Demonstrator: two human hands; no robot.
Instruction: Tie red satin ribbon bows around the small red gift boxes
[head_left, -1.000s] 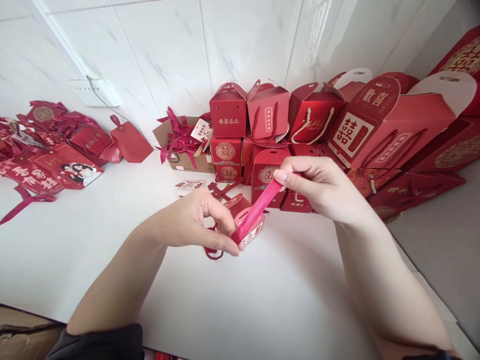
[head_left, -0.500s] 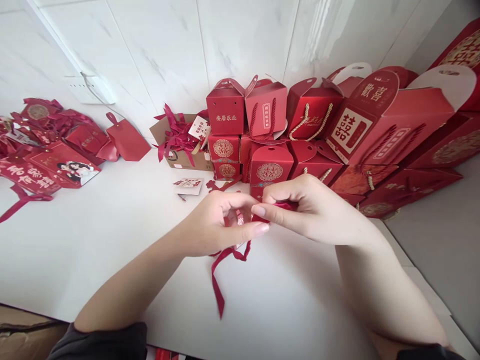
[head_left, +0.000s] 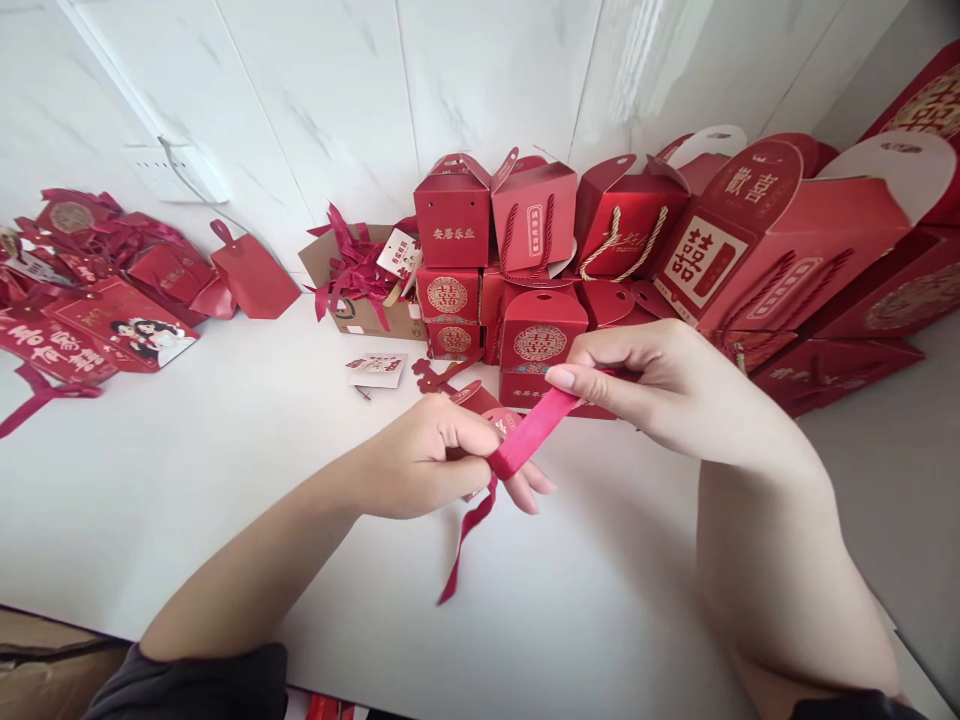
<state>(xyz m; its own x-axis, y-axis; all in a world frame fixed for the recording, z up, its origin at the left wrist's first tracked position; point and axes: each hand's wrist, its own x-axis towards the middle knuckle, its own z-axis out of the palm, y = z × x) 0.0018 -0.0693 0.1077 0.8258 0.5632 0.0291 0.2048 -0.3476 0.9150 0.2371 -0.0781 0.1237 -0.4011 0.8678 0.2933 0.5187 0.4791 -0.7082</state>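
Note:
A dark pink ribbon stretches between my two hands above the white table. My left hand pinches it between thumb and forefinger, while two other fingertips stick out beneath. One loose tail of the ribbon hangs below this hand toward the tabletop. My right hand, higher and to the right, grips the ribbon's other stretch between thumb and bent fingers. Behind my left hand a small red gift box shows in part; the hand hides most of it, and I cannot tell whether the ribbon is fixed to it.
Red gift boxes stand stacked along the wall at the back and right. A cardboard box holds ribbons and tags. A printed card lies on the table. Small red bags pile up at the left, below a wall socket.
My right hand has moved up and right, drawing the ribbon out taut from my left hand. The left fingers have closed into a pinch, and the hanging tail has shifted.

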